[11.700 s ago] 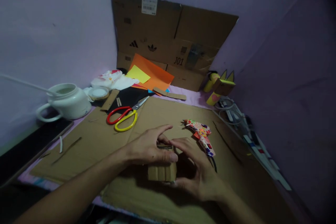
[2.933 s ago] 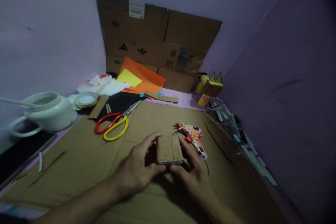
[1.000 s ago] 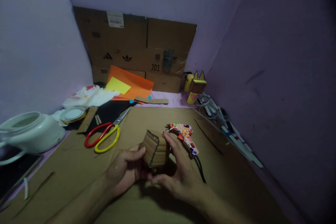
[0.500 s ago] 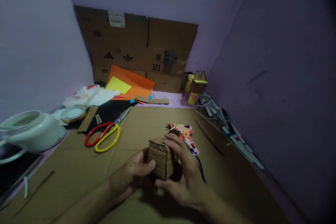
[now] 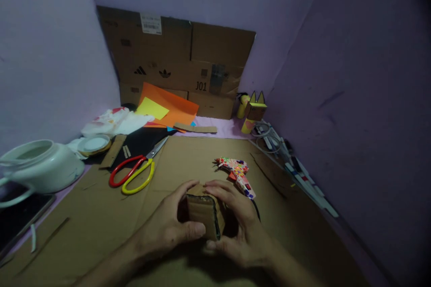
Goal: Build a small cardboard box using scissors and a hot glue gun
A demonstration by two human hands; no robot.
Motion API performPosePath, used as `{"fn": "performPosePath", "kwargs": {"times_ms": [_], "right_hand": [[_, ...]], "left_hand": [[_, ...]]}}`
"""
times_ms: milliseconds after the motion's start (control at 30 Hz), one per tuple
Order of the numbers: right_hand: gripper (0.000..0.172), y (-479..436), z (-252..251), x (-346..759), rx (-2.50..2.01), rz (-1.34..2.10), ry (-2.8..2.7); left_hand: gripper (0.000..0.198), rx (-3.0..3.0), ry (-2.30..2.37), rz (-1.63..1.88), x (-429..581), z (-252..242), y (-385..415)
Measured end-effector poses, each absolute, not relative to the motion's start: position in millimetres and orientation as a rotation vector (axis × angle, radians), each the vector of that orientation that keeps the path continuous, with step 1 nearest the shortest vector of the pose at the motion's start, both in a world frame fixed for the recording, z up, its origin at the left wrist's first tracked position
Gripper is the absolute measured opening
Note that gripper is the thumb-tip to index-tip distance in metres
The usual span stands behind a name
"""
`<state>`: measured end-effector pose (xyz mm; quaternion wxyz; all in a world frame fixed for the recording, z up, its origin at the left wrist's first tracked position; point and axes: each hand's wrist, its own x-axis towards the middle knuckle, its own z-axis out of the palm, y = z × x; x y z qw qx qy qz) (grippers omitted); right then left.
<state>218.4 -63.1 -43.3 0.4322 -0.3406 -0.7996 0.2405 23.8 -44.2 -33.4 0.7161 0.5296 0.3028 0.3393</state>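
A small brown corrugated cardboard piece (image 5: pixel 201 216), folded into a box shape, is held low over the cardboard sheet (image 5: pixel 188 161) that covers the table. My left hand (image 5: pixel 168 228) wraps its left side, thumb across the front. From the right, my right hand (image 5: pixel 240 226) grips it with fingers curled over the top. Just behind my right hand lies a glue gun (image 5: pixel 237 174) covered in colourful patterned tape, its black cord running under that hand.
Red-and-yellow scissors (image 5: pixel 134 174) lie at left, near a white pot (image 5: pixel 37 168) and a tape roll (image 5: pixel 92 145). Orange and yellow paper (image 5: pixel 166 107) lean against flattened cartons (image 5: pixel 182 63) at the back. A small cardboard cat figure (image 5: pixel 255 112) and cables (image 5: pixel 289 157) sit at right.
Both hands have turned the folded cardboard piece and lowered it toward the sheet; its open end now faces me, and my fingers have closed over its top.
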Motion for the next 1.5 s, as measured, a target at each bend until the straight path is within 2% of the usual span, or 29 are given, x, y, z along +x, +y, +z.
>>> {"fn": "performPosePath", "kwargs": {"times_ms": [133, 300, 400, 600, 700, 1033, 1267, 1500], "right_hand": [[0.065, -63.3, -38.7, 219.2, -0.852, 0.629, -1.971], [0.065, -59.3, -38.8, 216.4, -0.786, 0.753, -1.961], [0.069, -56.0, -43.0, 215.9, -0.799, 0.697, -1.928], [0.047, -53.3, -47.7, 216.0, -0.88, 0.555, -1.96], [0.044, -53.6, -48.4, 215.2, -0.91, 0.522, -1.995], [0.054, -56.1, -51.0, 213.3, -0.951, 0.332, -2.084], [0.089, -58.2, -48.9, 208.3, -1.095, 0.204, -2.098], [0.072, -58.4, -50.4, 207.1, -1.046, 0.24, -2.012]], "left_hand": [[0.087, 1.27, 0.79, 0.792, 17.4, -32.2, -45.7], [0.073, 1.259, 0.716, 0.706, 17.7, -29.7, -41.7], [0.061, 1.154, 0.627, 0.677, 22.1, -29.3, -39.4], [0.047, 0.914, 0.707, 0.685, 28.5, -31.2, -40.2], [0.042, 0.858, 0.731, 0.713, 30.3, -31.8, -41.3], [0.041, 0.758, 0.691, 0.742, 28.9, -34.7, -41.0], [0.034, 0.667, 0.737, 0.802, 31.0, -34.0, -38.3], [0.037, 0.772, 0.721, 0.754, 35.9, -34.3, -43.6]]}}
